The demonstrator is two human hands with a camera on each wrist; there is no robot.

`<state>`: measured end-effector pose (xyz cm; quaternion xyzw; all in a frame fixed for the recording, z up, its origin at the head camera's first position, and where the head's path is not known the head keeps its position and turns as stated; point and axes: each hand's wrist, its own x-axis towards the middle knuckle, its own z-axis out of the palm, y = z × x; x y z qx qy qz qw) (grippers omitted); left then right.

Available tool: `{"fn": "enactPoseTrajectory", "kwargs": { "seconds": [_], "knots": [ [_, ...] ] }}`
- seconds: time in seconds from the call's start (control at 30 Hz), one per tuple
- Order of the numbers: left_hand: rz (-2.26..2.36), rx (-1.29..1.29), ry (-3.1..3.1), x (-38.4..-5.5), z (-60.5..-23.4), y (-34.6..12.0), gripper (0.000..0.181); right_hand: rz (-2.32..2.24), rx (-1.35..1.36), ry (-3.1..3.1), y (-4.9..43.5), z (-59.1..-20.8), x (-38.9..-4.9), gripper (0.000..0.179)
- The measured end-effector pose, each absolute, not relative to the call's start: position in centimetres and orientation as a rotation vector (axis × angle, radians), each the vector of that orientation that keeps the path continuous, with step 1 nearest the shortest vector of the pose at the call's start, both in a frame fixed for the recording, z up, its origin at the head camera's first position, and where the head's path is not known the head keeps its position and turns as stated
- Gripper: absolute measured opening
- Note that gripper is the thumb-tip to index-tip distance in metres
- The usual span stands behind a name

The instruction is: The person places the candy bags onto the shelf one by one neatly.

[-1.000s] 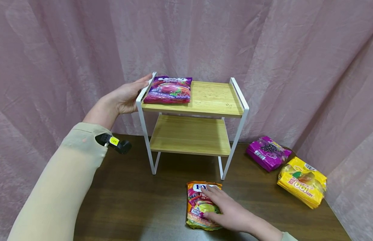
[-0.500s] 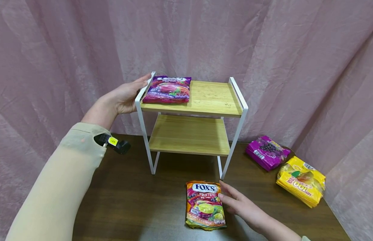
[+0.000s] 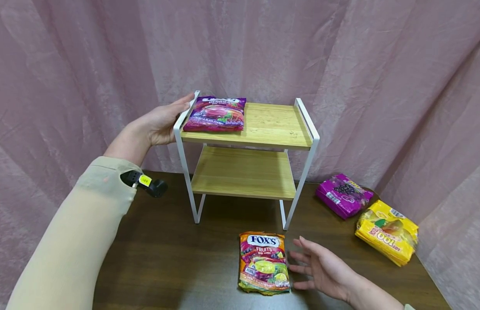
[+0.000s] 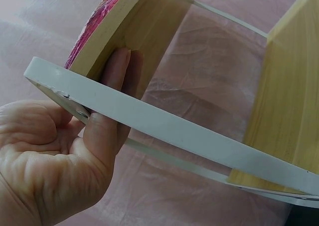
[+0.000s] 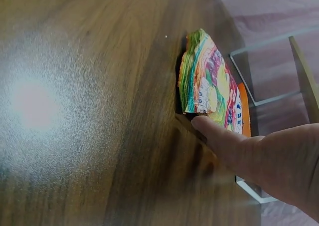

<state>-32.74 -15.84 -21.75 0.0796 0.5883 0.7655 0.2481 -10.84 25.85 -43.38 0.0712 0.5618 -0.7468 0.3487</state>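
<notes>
My left hand grips the upper left side of a two-tier shelf rack with a white metal frame and wooden boards. In the left wrist view, fingers pass behind the white bar and lie against the underside of the upper board. A purple bag of berry candy rests on the left of that board. Flat on the table in front of the rack lies an orange Fox's Fruits candy bag. Just right of this bag is my right hand, its fingers spread and loosely bent, holding nothing.
To the right on the dark wooden table lie a purple candy bag and a yellow one, close together. A pink curtain hangs behind the rack and along the right side.
My right hand has lifted off the orange candy bag and moved right, turning its palm toward the bag. The left hand keeps its grip on the rack.
</notes>
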Motion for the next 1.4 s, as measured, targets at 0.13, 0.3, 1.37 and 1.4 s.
{"fn": "enactPoseTrajectory", "kwargs": {
  "seconds": [0.13, 0.3, 1.37, 1.4],
  "knots": [
    [2.082, 0.212, 1.613, -32.8, -21.7, -15.8, 0.054, -1.956, 0.211, 1.355, 26.4, -43.5, -10.9, 0.099],
    [2.083, 0.213, 1.608, -32.7, -21.8, -15.8, 0.055, -1.974, 0.27, 1.262, 26.7, -43.8, -10.9, 0.102],
    [2.098, 0.2, 1.593, -32.7, -21.7, -16.0, 0.055, -2.007, 0.298, 1.143, 26.4, -45.0, -10.6, 0.104],
    [2.099, 0.198, 1.594, -32.8, -21.7, -16.0, 0.055, -2.007, 0.301, 1.148, 26.4, -44.9, -10.6, 0.104]
  ]
}}
